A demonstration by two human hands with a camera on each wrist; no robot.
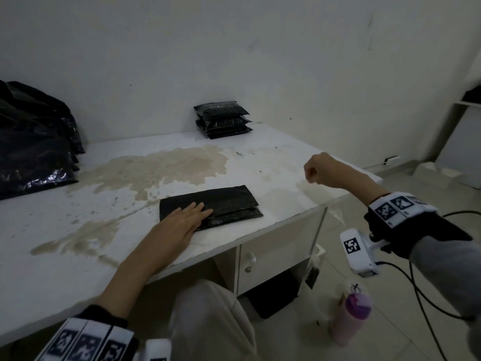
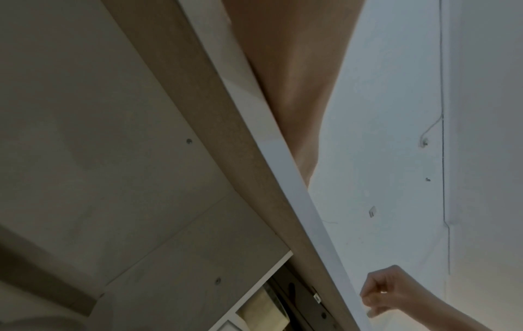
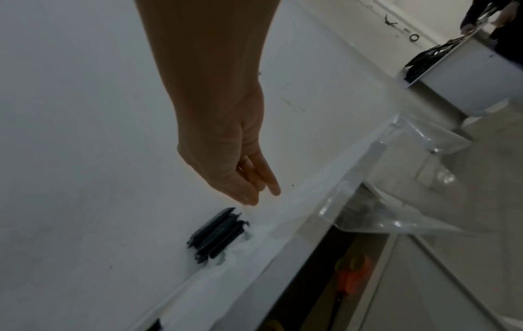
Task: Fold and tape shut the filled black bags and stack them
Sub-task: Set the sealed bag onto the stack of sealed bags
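Note:
A folded black bag [image 1: 226,201] lies near the front edge of the white table [image 1: 78,230]. My left hand [image 1: 197,209] rests flat on the bag's left half with straight fingers. My right hand [image 1: 309,175] hovers above the table's right end. Its thumb and fingers [image 3: 254,194] pinch a strip of clear tape [image 3: 368,201]. The tape stretches down past the table edge [image 1: 337,214]. A stack of taped black bags [image 1: 222,119] stands at the back against the wall, also seen in the right wrist view [image 3: 217,235]. The left wrist view shows only my forearm [image 2: 297,89], the table's underside and my right hand [image 2: 387,291].
A pile of loose black bags [image 1: 33,144] fills the table's left end. A brown stain [image 1: 161,168] spreads across the middle. Under the table is a cabinet door [image 1: 276,259]; a pink bottle [image 1: 351,319] stands on the floor. Another person [image 3: 492,18] stands by a white cabinet [image 1: 463,142].

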